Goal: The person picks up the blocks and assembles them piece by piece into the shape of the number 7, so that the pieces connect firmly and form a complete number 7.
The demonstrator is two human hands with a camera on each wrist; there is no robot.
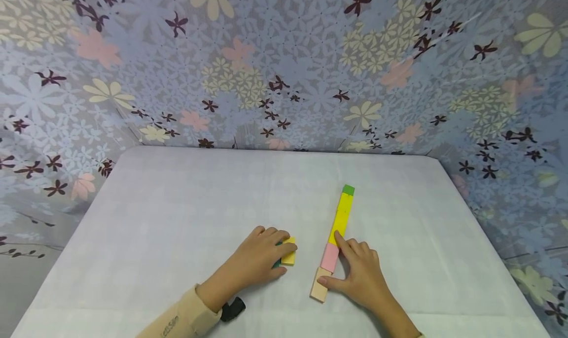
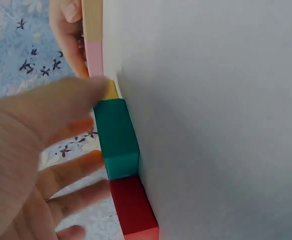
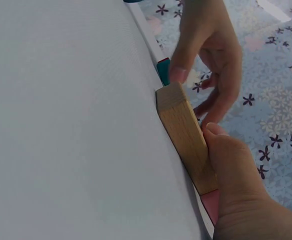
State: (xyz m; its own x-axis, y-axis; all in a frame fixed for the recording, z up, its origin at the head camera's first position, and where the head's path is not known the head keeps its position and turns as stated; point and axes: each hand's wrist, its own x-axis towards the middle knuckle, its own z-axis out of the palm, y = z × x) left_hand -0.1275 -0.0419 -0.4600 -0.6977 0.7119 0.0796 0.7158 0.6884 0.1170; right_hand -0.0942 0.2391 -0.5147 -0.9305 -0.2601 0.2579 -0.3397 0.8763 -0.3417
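A slanting row of blocks lies on the table: a green block (image 1: 348,190), yellow blocks (image 1: 341,217), a pink block (image 1: 330,257) and a bare wooden block (image 1: 318,289). My right hand (image 1: 361,274) rests along this row, its thumb on the wooden block and its index finger at the yellow. To the left, my left hand (image 1: 262,256) holds a separate yellow block (image 1: 288,258) between thumb and fingers. Beside that block is a teal block (image 2: 117,132), mostly under the hand in the head view. A red block (image 2: 136,210) adjoins the teal one in the left wrist view.
A white cloth covers the table (image 1: 186,205). Behind it hangs floral fabric (image 1: 284,67), continuing at both sides. A black object (image 1: 232,309) sits by the left cuff.
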